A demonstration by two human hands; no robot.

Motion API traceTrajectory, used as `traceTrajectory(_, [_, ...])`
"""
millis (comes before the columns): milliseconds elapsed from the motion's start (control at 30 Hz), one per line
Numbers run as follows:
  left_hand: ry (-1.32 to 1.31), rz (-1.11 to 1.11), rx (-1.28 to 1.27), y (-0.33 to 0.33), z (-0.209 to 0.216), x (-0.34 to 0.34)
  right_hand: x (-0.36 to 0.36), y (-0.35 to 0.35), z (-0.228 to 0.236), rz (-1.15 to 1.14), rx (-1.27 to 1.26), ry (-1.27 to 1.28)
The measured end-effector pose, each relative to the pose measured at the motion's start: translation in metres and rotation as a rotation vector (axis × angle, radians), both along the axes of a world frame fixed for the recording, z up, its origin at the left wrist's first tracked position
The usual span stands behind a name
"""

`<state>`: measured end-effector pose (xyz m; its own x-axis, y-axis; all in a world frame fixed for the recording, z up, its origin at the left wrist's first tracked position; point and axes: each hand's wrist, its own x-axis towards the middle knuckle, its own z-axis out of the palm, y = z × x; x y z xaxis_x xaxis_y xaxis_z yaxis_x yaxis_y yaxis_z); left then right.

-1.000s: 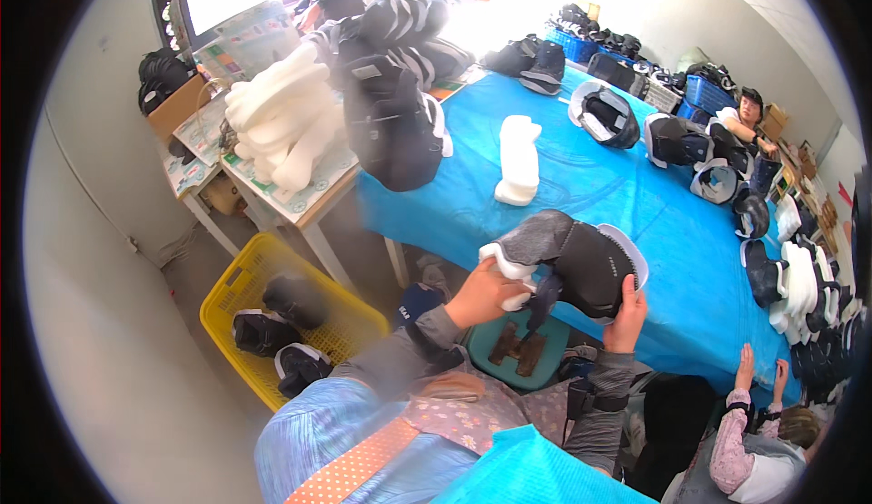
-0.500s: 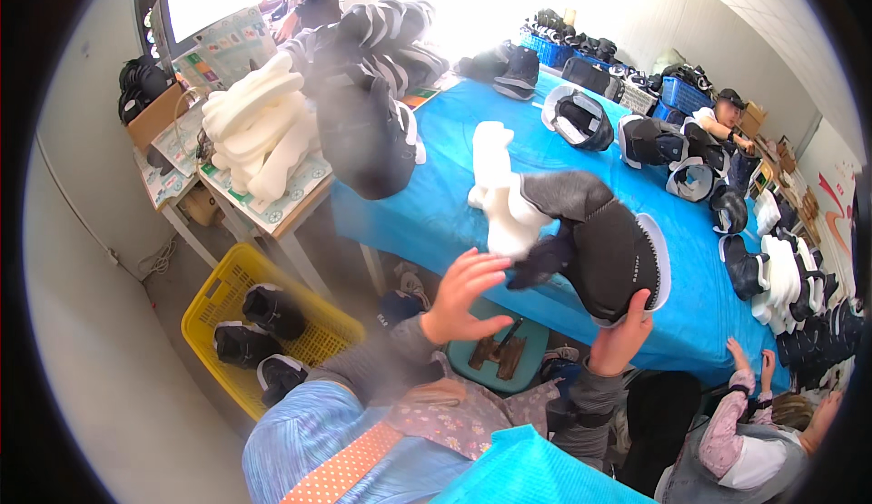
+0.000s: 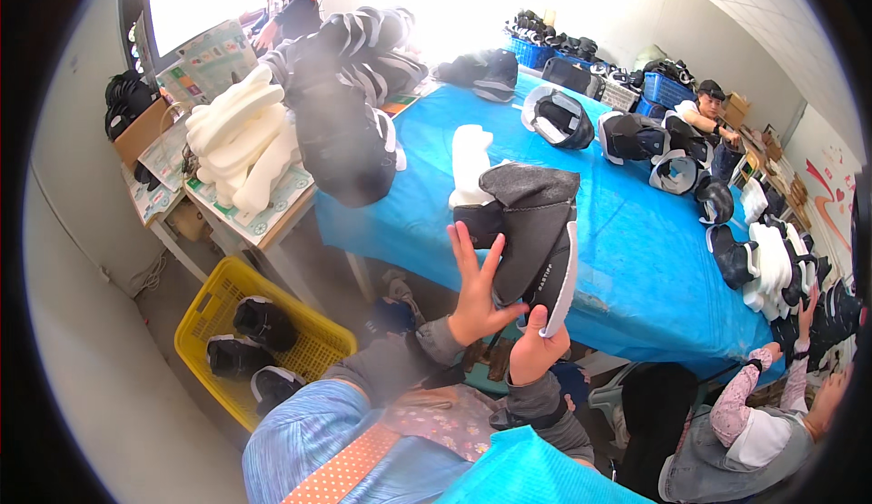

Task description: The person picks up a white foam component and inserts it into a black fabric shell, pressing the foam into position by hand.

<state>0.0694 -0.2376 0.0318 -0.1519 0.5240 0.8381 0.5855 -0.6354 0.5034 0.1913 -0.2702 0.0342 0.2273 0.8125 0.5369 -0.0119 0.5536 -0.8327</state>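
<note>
My right hand [image 3: 538,351] grips a black boot upper [image 3: 536,250] by its lower end, the thumb on its white edge strip. The boot upper stands tilted over the near edge of the blue-covered table [image 3: 654,295]. My left hand [image 3: 479,297] is open, fingers spread against the left side of the boot upper; whether it bears any weight I cannot tell. Behind the boot upper lies a white foam shape [image 3: 470,154], its lower part hidden.
At left a small table bears a pile of white foam shapes [image 3: 238,136], beside stacked black boot uppers [image 3: 350,145]. A yellow basket [image 3: 200,322] with several black uppers stands on the floor. A co-worker [image 3: 740,422] sits at right, another [image 3: 708,109] farther back.
The boot upper has moved left and turned more upright, its white edge now facing right. My right hand came left with it. My left hand has closed in and now meets its side.
</note>
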Motion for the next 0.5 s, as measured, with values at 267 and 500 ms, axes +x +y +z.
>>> traceTrajectory(267, [-0.364,-0.001,0.053,0.001,0.010,-0.038,0.039,0.014,-0.003,0.030,-0.064,0.031])
traceTrajectory(500, [-0.789,-0.318,-0.227,-0.026,0.016,-0.059,0.074,-0.001,0.010,0.292,-0.089,0.369])
